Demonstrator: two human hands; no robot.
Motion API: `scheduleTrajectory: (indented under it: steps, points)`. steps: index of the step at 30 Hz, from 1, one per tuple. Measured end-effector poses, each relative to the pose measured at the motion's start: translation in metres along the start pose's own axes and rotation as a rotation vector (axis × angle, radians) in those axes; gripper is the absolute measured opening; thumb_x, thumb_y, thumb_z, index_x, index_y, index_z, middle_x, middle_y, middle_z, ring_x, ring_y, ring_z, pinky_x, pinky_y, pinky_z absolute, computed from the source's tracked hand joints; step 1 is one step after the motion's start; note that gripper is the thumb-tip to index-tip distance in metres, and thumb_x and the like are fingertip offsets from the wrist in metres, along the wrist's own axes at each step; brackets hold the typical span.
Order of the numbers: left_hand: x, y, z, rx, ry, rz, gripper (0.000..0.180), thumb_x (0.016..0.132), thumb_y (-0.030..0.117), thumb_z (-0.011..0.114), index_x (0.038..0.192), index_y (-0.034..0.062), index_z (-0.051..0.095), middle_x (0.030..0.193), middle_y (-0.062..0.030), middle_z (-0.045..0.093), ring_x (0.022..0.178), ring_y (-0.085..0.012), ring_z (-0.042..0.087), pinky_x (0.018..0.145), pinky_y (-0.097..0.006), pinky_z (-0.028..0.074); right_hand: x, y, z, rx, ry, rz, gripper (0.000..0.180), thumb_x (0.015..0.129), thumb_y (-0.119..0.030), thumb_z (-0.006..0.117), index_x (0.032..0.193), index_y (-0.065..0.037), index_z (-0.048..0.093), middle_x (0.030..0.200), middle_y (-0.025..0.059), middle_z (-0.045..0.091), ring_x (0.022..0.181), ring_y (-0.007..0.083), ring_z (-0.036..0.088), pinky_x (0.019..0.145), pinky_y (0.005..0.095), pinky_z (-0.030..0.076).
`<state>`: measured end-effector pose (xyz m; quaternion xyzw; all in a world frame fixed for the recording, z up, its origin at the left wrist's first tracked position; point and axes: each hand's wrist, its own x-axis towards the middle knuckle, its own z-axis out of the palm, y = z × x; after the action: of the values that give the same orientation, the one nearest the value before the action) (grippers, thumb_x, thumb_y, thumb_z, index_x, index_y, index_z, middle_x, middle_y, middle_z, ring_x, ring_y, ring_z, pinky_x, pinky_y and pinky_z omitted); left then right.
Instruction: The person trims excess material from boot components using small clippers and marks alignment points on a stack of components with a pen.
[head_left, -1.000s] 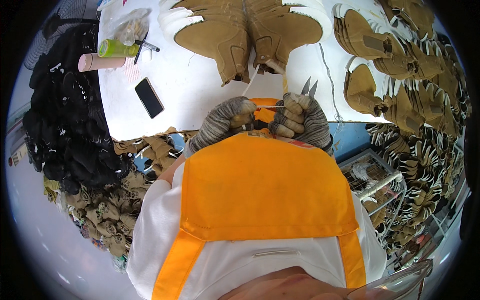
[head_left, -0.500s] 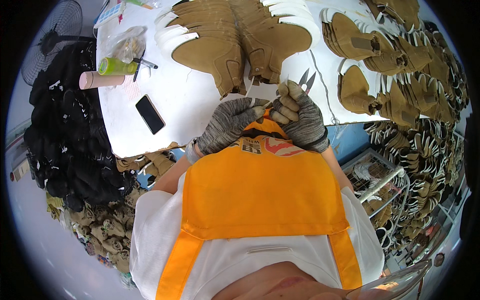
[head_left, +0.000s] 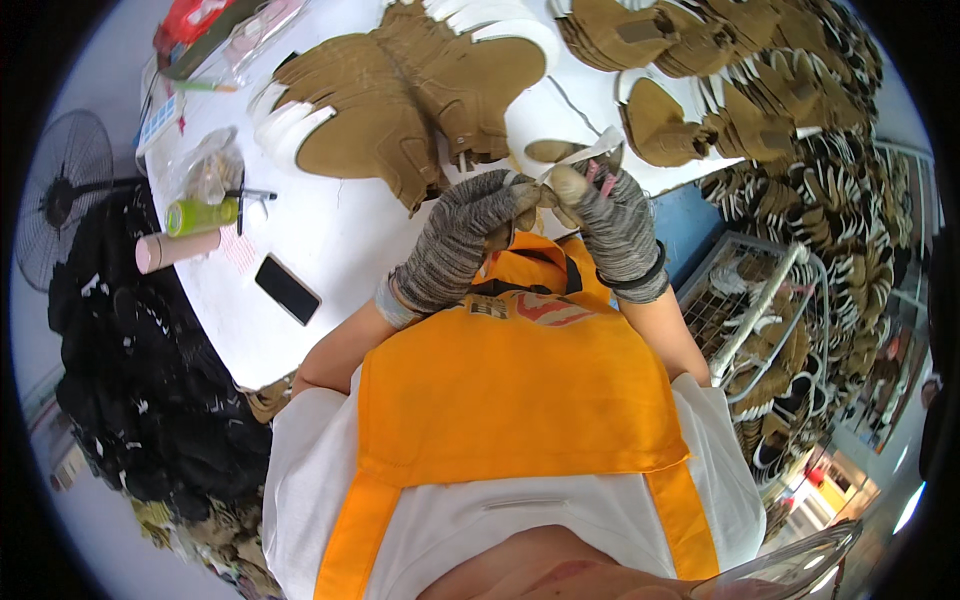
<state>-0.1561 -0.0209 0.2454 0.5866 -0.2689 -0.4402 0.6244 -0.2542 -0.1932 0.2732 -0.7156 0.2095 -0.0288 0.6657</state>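
Both my hands wear grey knitted gloves with tan fingertips and meet just beyond the orange apron point(head_left: 520, 400). My left hand point(head_left: 465, 240) is closed in a pinch; the tiny thing at its fingertips cannot be made out. Against it, my right hand point(head_left: 615, 220) is closed too, with pink-handled snips point(head_left: 601, 178) lodged among its fingers. A bright pale strip, perhaps a blade catching light, sticks out there. Right beyond my hands, a stack of brown shoe uppers point(head_left: 400, 110) with white edges lies on the white table point(head_left: 350, 235).
At left on the table lie a phone point(head_left: 287, 290), a pink bottle point(head_left: 178, 250), a green container point(head_left: 200, 216), pens and a plastic bag point(head_left: 208, 170). More uppers point(head_left: 665, 125) are stacked at right. A wire cart point(head_left: 745, 300), dark piles point(head_left: 150, 370) and a fan point(head_left: 65, 190) surround the table.
The view has shifted, so the table and uppers sit further left. My hands have drawn together at the fingertips. The snips have turned, their pink handles now showing among my right fingers.
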Motion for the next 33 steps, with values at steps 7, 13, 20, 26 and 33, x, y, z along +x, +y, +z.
scheduleTrajectory:
  steps: [7,13,20,26,33]
  points:
    - [0.014,0.009,0.034,0.18,0.013,0.392,0.02,0.095,0.014,0.051,0.101,0.0018,0.066,0.083,-0.0059,0.056,0.074,-0.0125,0.055,0.066,-0.026,0.046,-0.011,0.003,-0.023,0.528,0.148,0.044,0.029,0.085,-0.035,0.07,0.086,-0.006,0.065,0.061,-0.0036,0.048,0.055,0.0075,0.041,0.051,0.0221,0.032]
    - [0.034,0.035,0.071,0.265,-0.017,0.211,0.024,0.088,0.002,0.057,0.112,0.003,0.063,0.103,-0.0086,0.062,0.09,-0.0203,0.061,0.076,-0.032,0.05,-0.012,-0.022,-0.083,0.063,0.26,-0.213,0.034,0.087,-0.039,0.066,0.092,-0.005,0.068,0.062,-0.0018,0.049,0.057,0.0079,0.043,0.053,0.0237,0.035]
    - [0.074,0.05,0.128,-0.053,-0.027,0.031,0.026,0.095,0.016,0.054,0.116,0.0049,0.063,0.092,-0.0049,0.062,0.078,-0.0122,0.057,0.067,-0.025,0.049,-0.02,-0.007,-0.152,-0.316,0.357,-0.431,0.019,0.092,-0.022,0.06,0.108,-0.016,0.068,0.086,0.0045,0.065,0.071,0.0183,0.06,0.065,0.0301,0.049]
    - [0.112,0.036,0.16,-0.295,-0.096,-0.17,0.043,0.095,0.031,0.053,0.121,-0.0031,0.058,0.079,-0.0005,0.054,0.063,-0.0072,0.041,0.06,-0.02,0.039,-0.025,0.001,-0.193,0.081,0.411,-0.206,0.025,0.089,-0.025,0.064,0.102,-0.004,0.066,0.085,0.0037,0.063,0.073,0.0145,0.059,0.063,0.0262,0.047]
    - [0.158,-0.002,0.118,0.098,-0.071,-0.071,0.041,0.091,0.031,0.063,0.116,-0.0015,0.06,0.104,-0.0046,0.061,0.093,-0.0116,0.053,0.081,-0.026,0.047,-0.048,0.084,-0.329,1.045,0.476,-0.425,0.01,0.091,-0.017,0.063,0.089,-0.008,0.06,0.058,-0.0068,0.041,0.047,0.006,0.033,0.048,0.0229,0.032]
